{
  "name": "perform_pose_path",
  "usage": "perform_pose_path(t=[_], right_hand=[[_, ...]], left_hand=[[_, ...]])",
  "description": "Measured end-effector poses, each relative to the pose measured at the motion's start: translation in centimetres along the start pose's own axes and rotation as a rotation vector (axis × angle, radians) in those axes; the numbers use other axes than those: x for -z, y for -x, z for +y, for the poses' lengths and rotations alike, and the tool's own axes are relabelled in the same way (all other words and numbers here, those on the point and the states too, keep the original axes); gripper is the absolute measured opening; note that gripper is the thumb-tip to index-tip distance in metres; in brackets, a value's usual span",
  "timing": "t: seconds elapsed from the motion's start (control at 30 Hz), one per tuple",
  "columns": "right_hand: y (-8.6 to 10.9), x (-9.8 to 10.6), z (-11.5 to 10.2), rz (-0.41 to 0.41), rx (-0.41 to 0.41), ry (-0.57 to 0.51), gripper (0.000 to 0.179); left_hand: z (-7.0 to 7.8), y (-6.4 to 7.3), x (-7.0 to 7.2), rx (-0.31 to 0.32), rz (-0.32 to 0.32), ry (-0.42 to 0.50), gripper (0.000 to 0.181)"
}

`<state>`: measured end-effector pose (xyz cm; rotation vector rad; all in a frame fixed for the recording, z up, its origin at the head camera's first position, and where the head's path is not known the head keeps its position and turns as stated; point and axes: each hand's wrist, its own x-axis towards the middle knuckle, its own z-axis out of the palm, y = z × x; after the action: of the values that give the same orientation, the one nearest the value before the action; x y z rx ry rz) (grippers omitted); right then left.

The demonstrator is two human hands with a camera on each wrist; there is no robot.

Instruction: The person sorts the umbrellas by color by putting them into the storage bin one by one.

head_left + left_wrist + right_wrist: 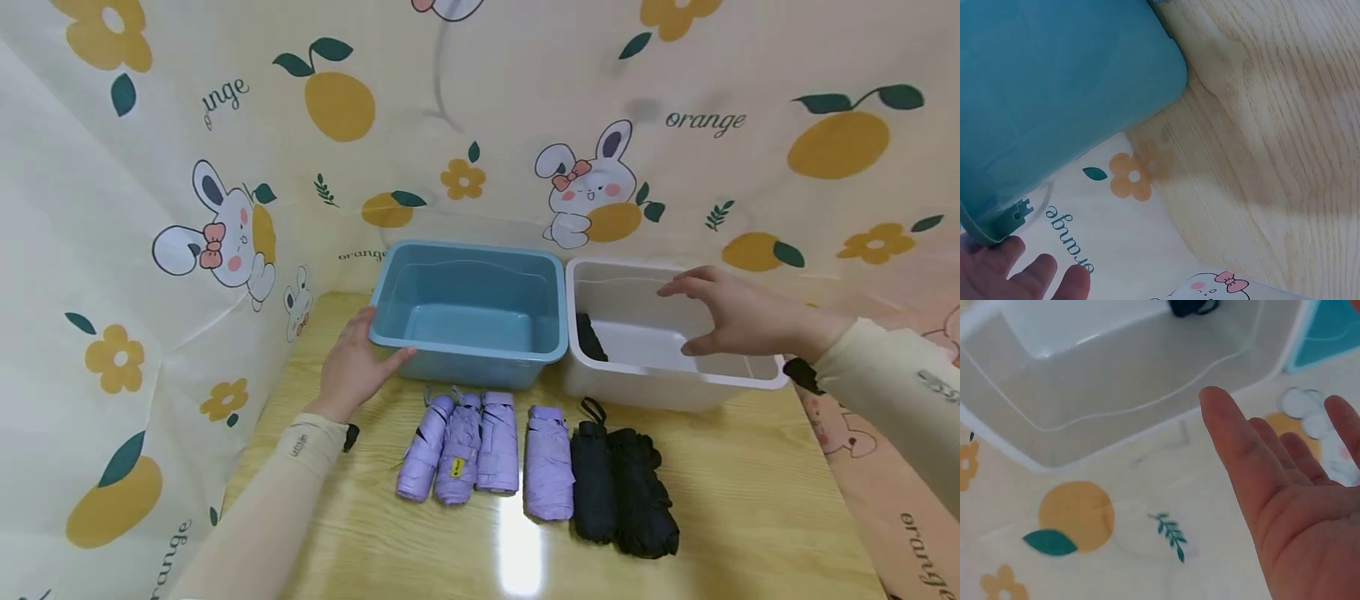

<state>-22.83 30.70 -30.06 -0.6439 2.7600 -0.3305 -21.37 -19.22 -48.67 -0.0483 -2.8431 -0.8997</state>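
Note:
At the near left corner of the blue bin (480, 367) is my left hand (352, 367), its fingers along the left rim and the thumb by the front wall. In the left wrist view, the fingers (1038, 272) show right at the bin's rim. My right hand (723, 312) hovers over the white bin (637, 387), thumb and fingers spread apart with nothing between them. Inside that bin, against its left wall, lies a black folded umbrella (590, 337). The blue bin has nothing in it.
In front of the bins, several purple folded umbrellas (497, 442) lie in a row on the wooden table (757, 500). To their right lie a slim black umbrella (592, 483) and a bulkier black one (641, 500). A printed cloth (480, 117) hangs behind and at the sides.

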Motion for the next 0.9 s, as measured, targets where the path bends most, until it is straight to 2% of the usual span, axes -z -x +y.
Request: perform_pose_path(t=[0.17, 0.3, 0.4, 0.67, 0.8, 0.9], right_hand=[[4.8, -1.8, -1.3, 0.051, 0.109, 0.001, 0.081], [7.4, -5.2, -1.5, 0.051, 0.164, -0.014, 0.083], [8.8, -8.5, -1.4, 0.033, 0.161, -0.046, 0.086], [10.3, -17.6, -0.7, -0.075, 0.111, -0.202, 0.099], [10.6, -20.6, -0.7, -0.091, 0.076, -0.265, 0.107], [10.7, -22.2, -0.5, -0.066, 0.054, -0.25, 0.111]], left_hand=[[-0.7, 0.2, 0.5, 0.028, -0.01, 0.004, 0.107], [-0.8, 0.3, 0.9, 0.033, -0.015, 0.002, 0.107], [-0.8, 0.2, 0.9, 0.024, -0.021, 0.0, 0.107], [-0.3, 0.3, 0.7, 0.008, -0.034, -0.012, 0.107], [0.1, 0.3, 0.6, 0.0, -0.039, -0.006, 0.107], [0.5, 0.3, 0.4, 0.001, -0.048, -0.005, 0.107]])
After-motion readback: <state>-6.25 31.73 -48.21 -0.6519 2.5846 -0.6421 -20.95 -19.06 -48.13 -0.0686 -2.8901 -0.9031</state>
